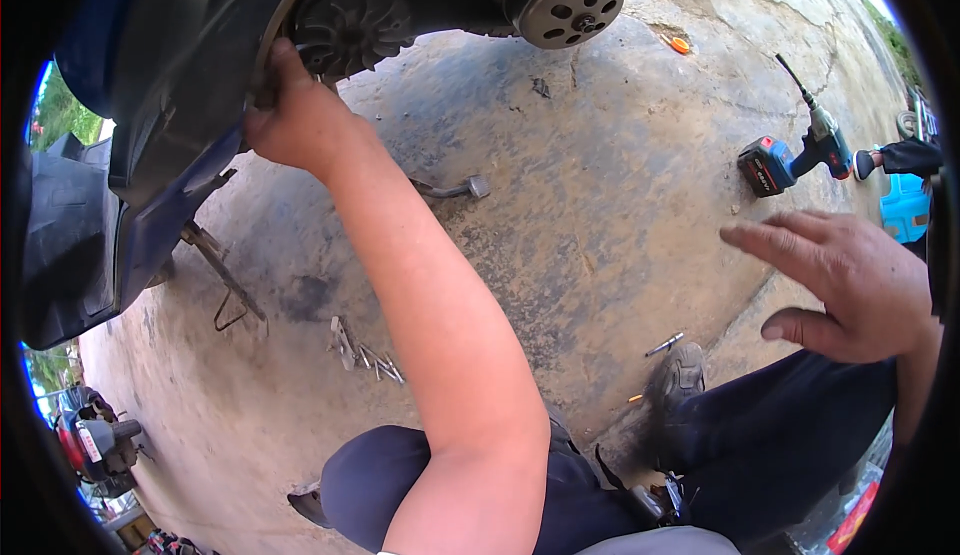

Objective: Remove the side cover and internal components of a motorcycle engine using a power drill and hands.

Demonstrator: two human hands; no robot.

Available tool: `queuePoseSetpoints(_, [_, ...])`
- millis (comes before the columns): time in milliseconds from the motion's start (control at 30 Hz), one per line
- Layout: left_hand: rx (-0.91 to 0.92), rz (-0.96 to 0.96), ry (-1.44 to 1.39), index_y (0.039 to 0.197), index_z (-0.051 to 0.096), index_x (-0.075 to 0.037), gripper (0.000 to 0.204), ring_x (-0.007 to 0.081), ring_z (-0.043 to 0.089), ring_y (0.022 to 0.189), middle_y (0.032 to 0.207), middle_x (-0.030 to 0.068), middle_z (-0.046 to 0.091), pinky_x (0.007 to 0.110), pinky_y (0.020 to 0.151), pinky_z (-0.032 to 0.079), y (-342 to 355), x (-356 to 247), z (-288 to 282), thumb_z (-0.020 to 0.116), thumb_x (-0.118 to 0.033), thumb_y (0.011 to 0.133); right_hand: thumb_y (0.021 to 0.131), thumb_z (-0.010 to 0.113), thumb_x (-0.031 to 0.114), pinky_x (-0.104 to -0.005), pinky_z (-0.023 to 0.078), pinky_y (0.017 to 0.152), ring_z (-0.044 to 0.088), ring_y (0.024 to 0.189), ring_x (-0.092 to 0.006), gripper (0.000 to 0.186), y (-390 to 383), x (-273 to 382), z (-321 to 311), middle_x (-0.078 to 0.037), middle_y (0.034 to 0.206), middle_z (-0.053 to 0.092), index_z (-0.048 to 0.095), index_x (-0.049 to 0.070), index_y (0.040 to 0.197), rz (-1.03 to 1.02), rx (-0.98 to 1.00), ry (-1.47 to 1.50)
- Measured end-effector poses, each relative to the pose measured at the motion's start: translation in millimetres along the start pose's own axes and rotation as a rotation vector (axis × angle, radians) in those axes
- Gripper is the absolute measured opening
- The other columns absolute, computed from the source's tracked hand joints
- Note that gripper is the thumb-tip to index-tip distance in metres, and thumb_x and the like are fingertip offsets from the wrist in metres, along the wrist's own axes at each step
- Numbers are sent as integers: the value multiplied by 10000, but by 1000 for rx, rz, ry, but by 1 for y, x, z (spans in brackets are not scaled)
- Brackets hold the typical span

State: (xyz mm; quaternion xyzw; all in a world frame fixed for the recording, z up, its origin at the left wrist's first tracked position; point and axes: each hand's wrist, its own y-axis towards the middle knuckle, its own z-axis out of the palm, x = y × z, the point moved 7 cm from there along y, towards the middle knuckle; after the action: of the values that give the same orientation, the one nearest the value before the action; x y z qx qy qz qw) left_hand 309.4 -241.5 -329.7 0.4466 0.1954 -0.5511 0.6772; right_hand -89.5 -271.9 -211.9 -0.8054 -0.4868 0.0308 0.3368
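Note:
A finned fan wheel (355, 27) sits in the open side of a dark scooter (190, 65) at the upper left. My left hand (310, 120) reaches up beside the wheel and is closed on the edge of the casing, its fingertips partly hidden there. To the right of the wheel is a round clutch bell (570, 5) with oval holes and a central nut. My right hand (840, 280) hangs in the air over my right knee, fingers stretched and thumb apart, holding nothing.
A cordless impact wrench (822, 142) with a long socket stands on the concrete floor at the right. Several bolts (380, 363) and a socket piece (664, 344) lie near my feet. The kickstand (225, 270) juts out below the scooter. A blue case (905, 207) is at the far right.

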Motion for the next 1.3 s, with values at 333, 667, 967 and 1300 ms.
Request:
queuePoseSetpoints(333, [129, 308, 978, 1038, 718, 52, 412, 393, 712, 903, 982, 212, 757, 444, 814, 533, -11, -41, 15, 610, -346, 1026, 922, 711, 293, -423, 543, 902, 677, 1021, -340, 578, 15, 20, 36, -158, 1105, 668, 524, 18, 1394, -304, 80, -9])
queuePoseSetpoints(667, [152, 66, 509, 1081, 708, 31, 216, 166, 642, 851, 969, 69, 729, 315, 771, 487, -9, -32, 14, 684, -154, 972, 845, 784, 304, -417, 547, 927, 683, 1055, -333, 634, 2, -19, 27, -154, 1185, 684, 573, 42, 1382, -303, 48, 72])
queuePoseSetpoints(967, [-11, -623, -630, 1152, 616, -14, 173, 176, 620, 790, 1049, 120, 691, 267, 548, 402, -12, 1, 25, 525, -126, 1056, 792, 822, 323, -419, 555, 887, 691, 1035, -325, 674, -14, -29, 27, -153, 1174, 683, 584, 48, 1359, -279, 93, 32])
queuePoseSetpoints(1300, [-11, -556, 51, 1071, 661, 23, 170, 122, 580, 638, 941, 130, 721, 261, 459, 356, -9, -11, 43, 630, -130, 1002, 787, 828, 323, -426, 558, 873, 696, 1014, -321, 691, -18, -32, 29, -154, 1158, 682, 571, 34, 1359, -285, 65, 28])
